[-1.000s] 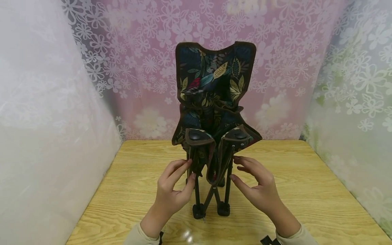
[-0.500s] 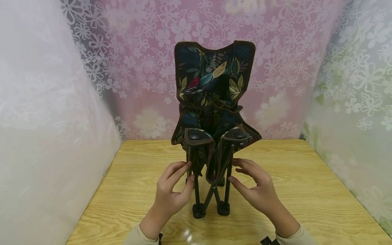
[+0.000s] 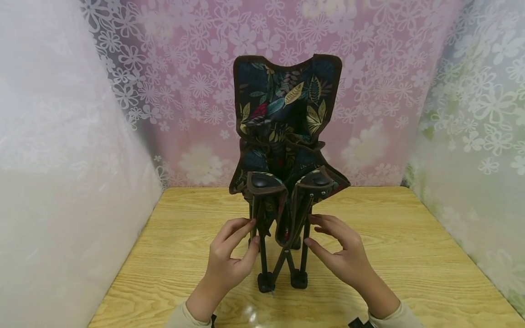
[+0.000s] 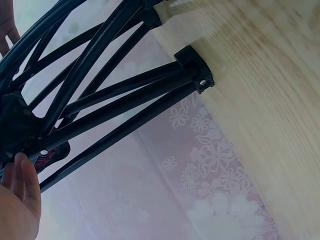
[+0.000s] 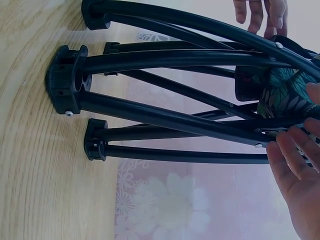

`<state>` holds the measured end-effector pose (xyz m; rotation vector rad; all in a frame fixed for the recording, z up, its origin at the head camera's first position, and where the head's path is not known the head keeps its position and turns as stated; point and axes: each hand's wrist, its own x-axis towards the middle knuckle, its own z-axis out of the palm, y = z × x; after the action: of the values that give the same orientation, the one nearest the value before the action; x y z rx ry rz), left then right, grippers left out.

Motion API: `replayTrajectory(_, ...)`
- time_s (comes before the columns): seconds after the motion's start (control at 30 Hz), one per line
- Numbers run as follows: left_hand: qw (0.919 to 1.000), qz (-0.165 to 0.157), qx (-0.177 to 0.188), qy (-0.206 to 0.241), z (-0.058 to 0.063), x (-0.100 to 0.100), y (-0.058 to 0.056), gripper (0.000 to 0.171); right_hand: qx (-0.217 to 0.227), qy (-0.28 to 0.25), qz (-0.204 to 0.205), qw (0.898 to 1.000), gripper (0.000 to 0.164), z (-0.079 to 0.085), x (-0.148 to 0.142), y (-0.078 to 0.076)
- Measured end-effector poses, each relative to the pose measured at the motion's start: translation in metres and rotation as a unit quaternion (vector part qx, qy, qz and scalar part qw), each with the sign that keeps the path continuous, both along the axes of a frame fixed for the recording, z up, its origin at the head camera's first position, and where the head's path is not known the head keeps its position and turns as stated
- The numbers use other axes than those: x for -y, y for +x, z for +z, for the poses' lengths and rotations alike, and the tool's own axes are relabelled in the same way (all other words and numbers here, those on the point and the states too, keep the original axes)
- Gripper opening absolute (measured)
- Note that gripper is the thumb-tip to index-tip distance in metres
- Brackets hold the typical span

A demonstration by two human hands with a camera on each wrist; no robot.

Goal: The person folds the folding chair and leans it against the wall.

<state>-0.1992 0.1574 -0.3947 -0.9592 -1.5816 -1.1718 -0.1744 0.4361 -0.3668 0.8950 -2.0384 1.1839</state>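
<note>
A partly folded camping chair (image 3: 287,100) stands upright in the head view, its dark leaf-print fabric edged in brown. Below the seat, thin black legs (image 3: 305,255) cross and end in black plastic feet (image 3: 266,282). My left hand (image 3: 229,253) is at the left front leg, its fingertips right at the tube and its thumb apart from the fingers. On the other side my right hand (image 3: 342,246) mirrors it, with relaxed fingers at the right leg. The right wrist view shows those fingers (image 5: 295,155) extended beside the tubes (image 5: 175,117). Neither hand curls round a leg.
The chair's feet rest on a wood-grain table (image 3: 176,282). A pink flowered curtain (image 3: 188,91) hangs behind its far edge. Pale sheets close in the left side (image 3: 74,173) and the right side (image 3: 471,159).
My right hand has slid slightly down and left along its leg. The left hand has lowered a little. The chair has stayed in place.
</note>
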Motion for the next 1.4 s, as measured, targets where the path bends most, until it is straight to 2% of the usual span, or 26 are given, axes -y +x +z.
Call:
replayTrajectory(0.3, 0.9996, -0.001, 0.023, -0.019, -0.004, 0.003, 0.001, 0.026, -0.009, 0.043, -0.018, 0.999, 0.051, -0.001, -0.002, 0.000)
replayTrajectory(0.63, 0.9956, -0.013, 0.067, -0.063, -0.008, 0.006, 0.007, 0.021, 0.065, 0.083, -0.056, 0.993, 0.044, -0.006, -0.007, 0.002)
replayTrajectory(0.93, 0.9804, -0.012, 0.156, -0.120, -0.013, 0.009, 0.011, 0.009, 0.087, 0.124, -0.082, 0.985, 0.031, -0.010, -0.009, 0.004)
replayTrajectory(1.23, 0.9730, 0.009, 0.177, -0.148, -0.015, 0.010, 0.013, 0.004, 0.108, 0.148, -0.092, 0.979, 0.023, -0.011, -0.008, 0.007)
replayTrajectory(1.4, 0.9679, 0.020, 0.189, -0.164, -0.017, 0.011, 0.013, 0.005, 0.143, 0.169, -0.099, 0.970, 0.019, -0.011, -0.009, 0.008)
